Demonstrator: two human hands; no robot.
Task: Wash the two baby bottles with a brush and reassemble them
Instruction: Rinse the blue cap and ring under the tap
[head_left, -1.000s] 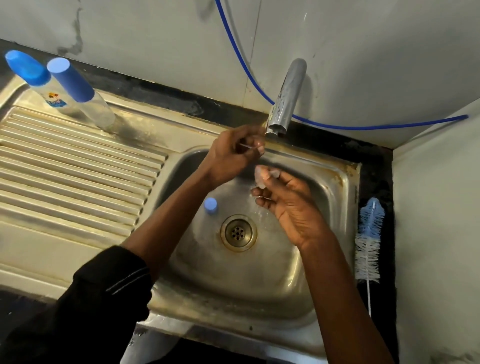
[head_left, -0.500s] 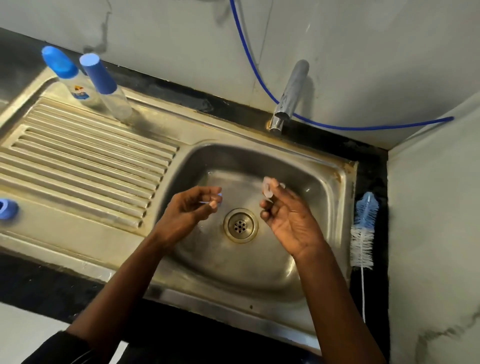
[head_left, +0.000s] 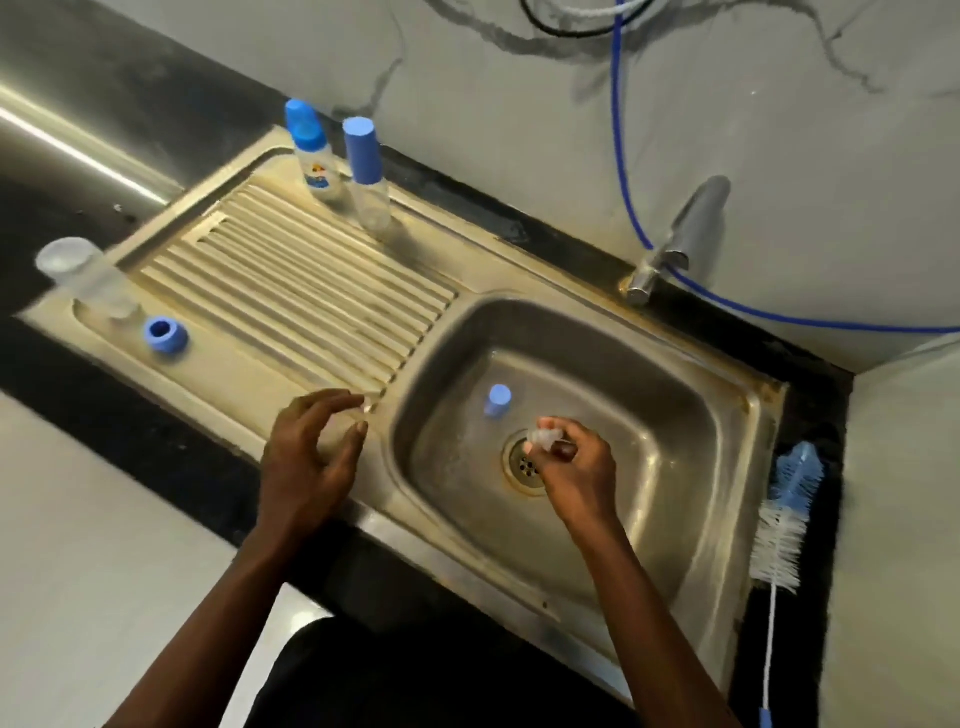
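- The open bottle body (head_left: 85, 275) stands uncapped at the far-left corner of the drainboard (head_left: 291, 291), with the blue ring (head_left: 165, 335) just beside it. I reckon a careless sweep of my arm could knock it off the edge.
- My left hand (head_left: 311, 457) hovers over the drainboard's near edge, fingers loosely curved and spread. There is a pale blur at the fingertips, and I cannot tell whether I hold anything.
- The loose blue cap (head_left: 497, 400) stands in the sink (head_left: 675, 441), near the drain (head_left: 522, 462).
- My right hand (head_left: 571, 467), well apart from the left, pinches the clear teat (head_left: 540, 436) right above the drain. The teat is probably slick, so if it slips it would land on the grimy strainer and need washing again.
- Count: three bottles, being the open one and two capped bottles (head_left: 366, 176) upright at the back. There is also one ring, one loose cap, one teat, and one bottle brush (head_left: 784, 519) lying on the counter right of the sink.
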